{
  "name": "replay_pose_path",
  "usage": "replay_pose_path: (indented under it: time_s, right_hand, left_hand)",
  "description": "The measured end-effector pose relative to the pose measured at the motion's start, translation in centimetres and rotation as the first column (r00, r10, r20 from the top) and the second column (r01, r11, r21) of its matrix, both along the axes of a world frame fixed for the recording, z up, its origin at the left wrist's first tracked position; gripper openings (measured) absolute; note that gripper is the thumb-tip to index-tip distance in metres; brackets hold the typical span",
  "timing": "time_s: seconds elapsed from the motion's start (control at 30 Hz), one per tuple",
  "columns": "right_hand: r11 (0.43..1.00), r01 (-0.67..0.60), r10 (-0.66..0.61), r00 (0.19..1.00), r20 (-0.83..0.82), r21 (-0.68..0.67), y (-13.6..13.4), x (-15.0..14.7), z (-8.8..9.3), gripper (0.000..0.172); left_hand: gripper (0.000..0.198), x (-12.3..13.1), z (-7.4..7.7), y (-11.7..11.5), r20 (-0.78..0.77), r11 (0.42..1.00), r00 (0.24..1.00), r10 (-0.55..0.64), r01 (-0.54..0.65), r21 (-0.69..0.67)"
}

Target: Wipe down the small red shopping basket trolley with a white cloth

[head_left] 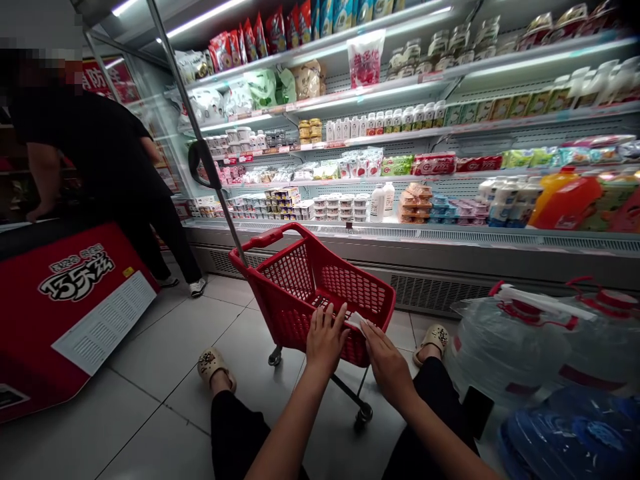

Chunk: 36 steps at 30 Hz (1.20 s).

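A red plastic shopping cart point(287, 313) on wheels stands between my legs. Its basket shows no goods inside. My left hand point(326, 339) rests on the near rim of the basket, palm down with the fingers spread. To its right, my right hand point(387, 357) is at the same rim, fingers together, with a small white cloth or tissue point(356, 320) pinched at the fingertips. The white piece lies over the rim between the two hands. The undersides of both hands are hidden.
A refrigerated shelf point(420, 233) with drinks and yogurts runs behind the cart. Large water bottles point(510, 340) stand at the right. On the left, a person in black point(100, 147) leans over a red freezer point(80, 320).
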State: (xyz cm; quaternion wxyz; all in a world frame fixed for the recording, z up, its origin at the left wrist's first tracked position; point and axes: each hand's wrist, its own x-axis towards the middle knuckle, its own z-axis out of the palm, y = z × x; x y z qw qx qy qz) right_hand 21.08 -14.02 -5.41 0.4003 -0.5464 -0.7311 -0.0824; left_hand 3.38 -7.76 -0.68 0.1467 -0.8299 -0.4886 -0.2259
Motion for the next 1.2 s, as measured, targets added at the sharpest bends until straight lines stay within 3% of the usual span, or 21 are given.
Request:
replay_pose_path:
  time_s: [0.17,0.27,0.37,0.57,0.67,0.8,0.97,1.2]
  right_hand:
    - [0.998,0.055,-0.058,0.995,0.084,0.04,0.9,-0.9,1.0,0.066]
    - [0.998,0.049,-0.053,0.989,0.14,0.036,1.2,0.3,1.3,0.068]
    - [0.999,0.047,-0.05,0.986,0.158,0.026,1.2,2.5,1.0,0.068]
    - [0.979,0.199,-0.201,0.979,-0.035,-0.044,1.8,6.2,-1.2,0.055]
    - [0.974,0.208,-0.216,0.972,-0.094,-0.085,2.7,7.1,-1.7,0.049]
    - [0.988,0.149,-0.153,0.984,-0.087,-0.049,3.7,7.3,-0.8,0.05]
    - [0.997,0.078,-0.079,0.996,-0.048,-0.026,4.6,4.6,1.3,0.049]
    - [0.996,-0.093,0.092,0.993,0.069,0.008,5.3,-4.5,4.2,0.062]
  left_hand:
    - [0.07,1.4,-0.1,-1.3,0.0,0.999,1.0,0.028,-0.028,-0.015]
    - [0.073,0.7,0.4,-1.7,-0.023,0.998,0.998,-0.064,0.064,-0.021]
    - [0.072,-1.7,1.7,-1.1,-0.07,0.984,0.982,-0.175,0.175,-0.006]
    - [0.059,-7.2,4.1,1.1,-0.021,0.991,0.996,0.091,-0.088,0.104]
    - [0.056,-7.7,3.7,1.1,-0.028,0.994,0.998,0.056,-0.053,0.096]
    - [0.056,-6.7,2.8,0.3,-0.003,0.996,1.0,0.026,-0.026,0.09]
    - [0.057,-5.3,2.6,-0.4,0.006,0.997,1.0,0.0,0.0,0.078]
    - [0.079,-3.9,2.4,-0.6,-0.032,0.996,0.999,0.011,-0.008,0.088]
